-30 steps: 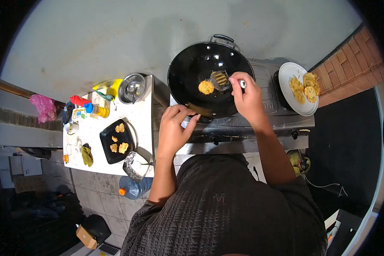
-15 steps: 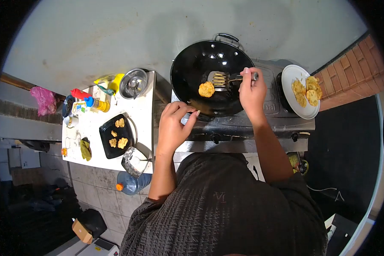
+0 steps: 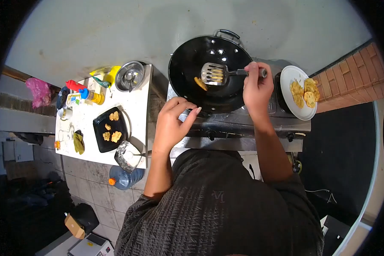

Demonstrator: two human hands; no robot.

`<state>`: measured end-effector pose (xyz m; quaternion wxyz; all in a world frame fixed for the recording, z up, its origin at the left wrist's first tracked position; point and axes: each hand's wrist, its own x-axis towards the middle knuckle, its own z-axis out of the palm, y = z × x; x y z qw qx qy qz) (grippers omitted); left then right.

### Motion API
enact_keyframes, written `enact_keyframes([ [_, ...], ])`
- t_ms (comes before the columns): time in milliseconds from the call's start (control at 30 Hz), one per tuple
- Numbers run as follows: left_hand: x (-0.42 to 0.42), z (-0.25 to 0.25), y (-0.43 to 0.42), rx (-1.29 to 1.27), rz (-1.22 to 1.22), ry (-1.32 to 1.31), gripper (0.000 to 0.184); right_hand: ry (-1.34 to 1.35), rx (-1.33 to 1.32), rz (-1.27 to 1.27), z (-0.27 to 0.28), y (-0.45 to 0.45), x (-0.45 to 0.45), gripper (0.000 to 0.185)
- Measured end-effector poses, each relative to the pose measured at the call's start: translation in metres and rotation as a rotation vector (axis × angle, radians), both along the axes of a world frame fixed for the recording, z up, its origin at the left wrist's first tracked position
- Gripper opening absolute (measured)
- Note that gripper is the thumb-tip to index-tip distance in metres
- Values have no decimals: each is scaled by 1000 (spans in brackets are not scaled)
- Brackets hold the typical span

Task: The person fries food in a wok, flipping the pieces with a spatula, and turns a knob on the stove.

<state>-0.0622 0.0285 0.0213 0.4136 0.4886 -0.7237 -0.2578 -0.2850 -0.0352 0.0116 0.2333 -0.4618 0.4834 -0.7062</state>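
Observation:
In my right hand (image 3: 258,88) is the handle of a slotted metal spatula (image 3: 214,74), its head inside a black wok (image 3: 191,57). A golden fritter (image 3: 200,83) stands tilted nearly on edge in the wok, against the left side of the spatula head. My left hand (image 3: 173,122) is closed at the wok's near rim, gripping the near handle, which its fingers mostly hide. The wok's far loop handle (image 3: 228,33) points toward the wall.
A white plate (image 3: 286,91) of fritters sits right on the stove (image 3: 243,133). On the left table (image 3: 83,121) are a black tray (image 3: 101,135) with several pieces, a metal bowl (image 3: 123,83), a container of white powder (image 3: 130,157) and bottles. A water jug (image 3: 126,178) lies below.
The fritter has gone from lying flat to tilting on edge. The spatula has shifted slightly left and up with my right hand. My left hand stays at the wok's near handle.

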Motion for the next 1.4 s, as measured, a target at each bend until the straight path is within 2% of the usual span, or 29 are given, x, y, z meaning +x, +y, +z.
enact_keyframes([
  [67, -2, 0, 3, 64, 9, 16, 12, -8, 48, 13, 5, 2, 5, 14],
  [133, -3, -4, 1, -108, -33, 29, 12, 17, 43, -5, 5, -1, 3, 15],
  [167, -3, -2, 3, -112, -33, 30, 12, 41, 39, -23, 6, -3, 1, 16],
  [233, -3, 5, 7, 45, -22, 54, 11, 77, 75, -45, 10, -6, -7, 18],
  [300, 0, 5, 7, 45, -20, 49, 11, 111, 111, -67, 12, -11, -17, 21],
  [367, 1, 3, 9, 47, -15, 41, 11, 275, 155, -155, 10, -19, -25, 23],
  [500, 6, 1, 13, 37, -20, 48, 11, 382, 77, -219, 5, -31, -26, 22],
  [767, 6, 7, 22, 50, -15, 116, 11, 611, 12, -317, 31, -27, -14, 21],
  [967, 10, 0, 20, -15, -16, 63, 10, 800, -34, -244, 30, -39, -9, 24],
  [1200, 10, 2, 20, 14, -5, 115, 10, 798, 0, -286, 10, -48, -2, 26],
  [1267, 13, 2, 19, 9, 6, 82, 10, 718, 86, -295, 7, -45, 2, 27],
  [1400, 19, 2, 19, 88, 30, 96, 12, 679, 56, -360, -6, -50, -3, 28],
])
